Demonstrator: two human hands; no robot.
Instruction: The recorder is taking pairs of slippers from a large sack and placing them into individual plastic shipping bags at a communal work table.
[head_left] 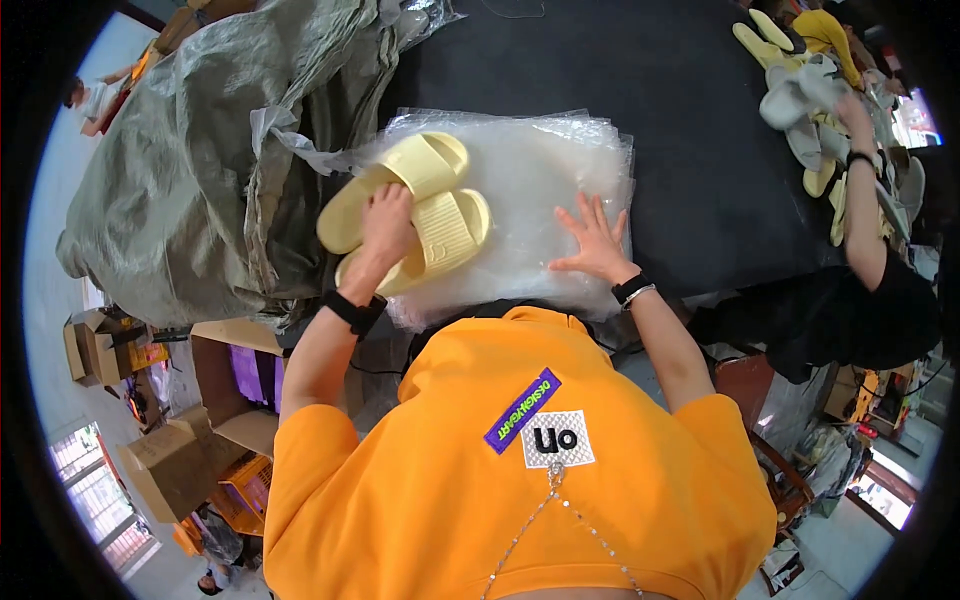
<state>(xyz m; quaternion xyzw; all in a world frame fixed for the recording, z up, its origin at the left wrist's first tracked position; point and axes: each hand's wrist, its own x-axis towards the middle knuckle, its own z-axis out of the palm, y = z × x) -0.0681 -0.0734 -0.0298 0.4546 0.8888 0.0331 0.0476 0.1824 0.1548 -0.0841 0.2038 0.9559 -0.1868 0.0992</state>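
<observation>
A pair of pale yellow slide slippers (447,238) lies side by side on the left part of a stack of clear plastic bags (530,175), their straps toward the right. My left hand (388,225) is closed round the adjoining edges of the two slippers; its fingertips are partly hidden. Flat on the right side of the stack rests my right hand (594,242), fingers spread and holding nothing. A black band circles each of my wrists.
On the left a large grey-green woven sack (200,170) covers the black table (700,110). At the far right another person's hand (852,112) is among a heap of grey and yellow slippers (800,95). Cardboard boxes (180,460) stand at the lower left.
</observation>
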